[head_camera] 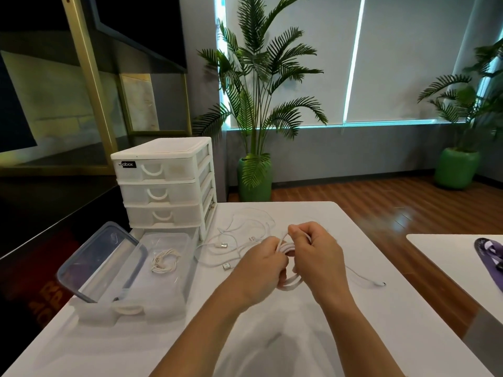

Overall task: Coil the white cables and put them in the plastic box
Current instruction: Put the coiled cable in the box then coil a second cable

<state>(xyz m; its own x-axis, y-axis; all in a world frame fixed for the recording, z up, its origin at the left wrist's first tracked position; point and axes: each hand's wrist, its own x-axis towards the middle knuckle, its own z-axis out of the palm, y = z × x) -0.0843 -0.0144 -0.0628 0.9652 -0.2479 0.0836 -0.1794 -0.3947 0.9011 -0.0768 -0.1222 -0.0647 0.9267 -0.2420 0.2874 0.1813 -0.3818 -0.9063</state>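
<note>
**Loose tail may undo your coil**

Your left hand (261, 263) grips the looped thin white cable (290, 281) while your right hand (317, 250) pinches its strand. The clear plastic box (174, 292) sits at nine o'clock. Slacken, and the loops may spring open.

Both bare forearms reach forward from the lower edge of the view and converge over the white bench (353, 336). The left hand (261, 270) has its fingers curled round a white coiled cable (291, 281). The right hand (318, 257), just beside it and slightly higher, pinches a strand of that cable between thumb and bent fingers (298, 231).
</note>
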